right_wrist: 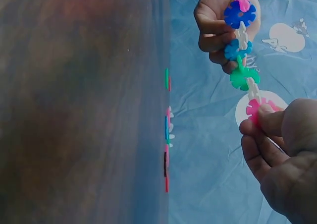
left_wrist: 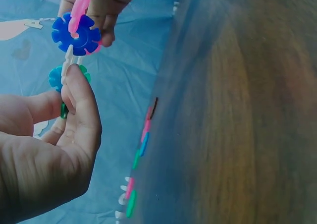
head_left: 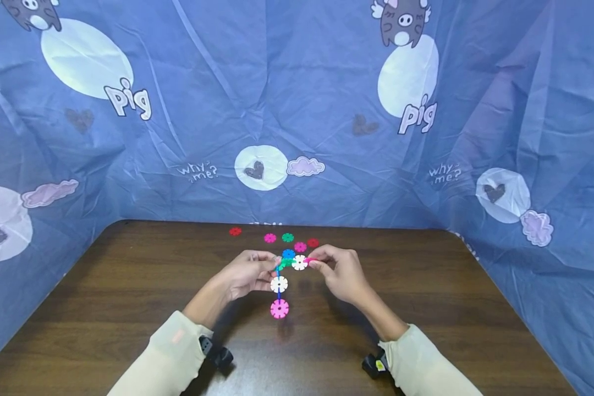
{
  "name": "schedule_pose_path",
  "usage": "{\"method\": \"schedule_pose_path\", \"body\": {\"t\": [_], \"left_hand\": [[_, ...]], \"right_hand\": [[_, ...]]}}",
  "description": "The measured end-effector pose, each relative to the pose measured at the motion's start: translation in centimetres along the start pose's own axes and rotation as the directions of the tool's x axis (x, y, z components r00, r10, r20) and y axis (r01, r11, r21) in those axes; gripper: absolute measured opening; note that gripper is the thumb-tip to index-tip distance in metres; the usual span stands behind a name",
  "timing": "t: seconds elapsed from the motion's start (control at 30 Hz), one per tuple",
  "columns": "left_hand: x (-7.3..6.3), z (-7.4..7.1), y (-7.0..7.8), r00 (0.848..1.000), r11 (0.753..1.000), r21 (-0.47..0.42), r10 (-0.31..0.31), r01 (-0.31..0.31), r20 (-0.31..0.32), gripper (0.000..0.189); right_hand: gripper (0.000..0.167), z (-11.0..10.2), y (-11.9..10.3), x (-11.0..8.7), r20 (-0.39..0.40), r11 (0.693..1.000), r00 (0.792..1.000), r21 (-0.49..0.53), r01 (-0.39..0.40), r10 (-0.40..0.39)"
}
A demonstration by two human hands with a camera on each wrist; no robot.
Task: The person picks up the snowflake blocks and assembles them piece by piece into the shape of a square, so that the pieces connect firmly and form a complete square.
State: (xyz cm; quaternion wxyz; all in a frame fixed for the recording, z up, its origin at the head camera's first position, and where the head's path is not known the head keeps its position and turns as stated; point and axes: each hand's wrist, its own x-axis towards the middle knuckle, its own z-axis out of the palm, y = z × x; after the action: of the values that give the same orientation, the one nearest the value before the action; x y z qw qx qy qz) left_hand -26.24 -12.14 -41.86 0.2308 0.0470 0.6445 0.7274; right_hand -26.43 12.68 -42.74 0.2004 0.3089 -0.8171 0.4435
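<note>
A chain of notched plastic snowflake discs hangs above the table between the two hands. In the head view, a pink disc [head_left: 279, 309] is at its lower end, with a white disc [head_left: 279, 284] above. My left hand [head_left: 247, 273] pinches the chain near its bend, by a light blue disc [right_wrist: 237, 49] and a green disc [right_wrist: 242, 78]. From the bend the chain runs right through another white disc [head_left: 300, 263]. At that end my right hand [head_left: 345, 275] pinches a pink disc [right_wrist: 256, 110] between thumb and fingers. A dark blue disc [left_wrist: 75, 34] shows edge-slotted in the left wrist view.
Loose discs lie toward the back of the brown wooden table [head_left: 128, 286]: a red one [head_left: 235, 231], a pink one [head_left: 269, 238], a green one [head_left: 287, 237], a blue one [head_left: 289, 253] and several more. A blue printed cloth [head_left: 297, 110] hangs behind and at both sides.
</note>
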Motion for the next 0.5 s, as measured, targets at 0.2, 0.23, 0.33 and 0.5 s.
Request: {"method": "schedule_pose_path", "body": {"t": [0.2,0.23,0.33,0.5], "left_hand": [[-0.1,-0.6,0.4,1.000,1.000,0.002,0.014,-0.014,0.006,0.013],[-0.1,-0.8,0.5,1.000,1.000,0.006,0.020,-0.020,0.006,0.012],[-0.2,-1.3,0.7,1.000,0.999,0.015,0.030,-0.030,0.006,0.011],[-0.5,-1.8,1.3,0.999,0.999,0.027,0.033,-0.033,-0.006,0.012]], "right_hand": [[0.012,-0.2,0.0,0.6,0.047,0.994,0.997,0.083,-0.073,0.069],[0.015,-0.3,0.0,0.7,0.065,0.992,0.995,0.093,-0.088,0.082],[0.026,-0.7,0.4,1.0,0.119,0.986,0.987,0.112,-0.122,0.109],[0.025,-1.4,2.0,2.1,0.185,0.988,0.972,0.012,-0.152,0.147]]}}
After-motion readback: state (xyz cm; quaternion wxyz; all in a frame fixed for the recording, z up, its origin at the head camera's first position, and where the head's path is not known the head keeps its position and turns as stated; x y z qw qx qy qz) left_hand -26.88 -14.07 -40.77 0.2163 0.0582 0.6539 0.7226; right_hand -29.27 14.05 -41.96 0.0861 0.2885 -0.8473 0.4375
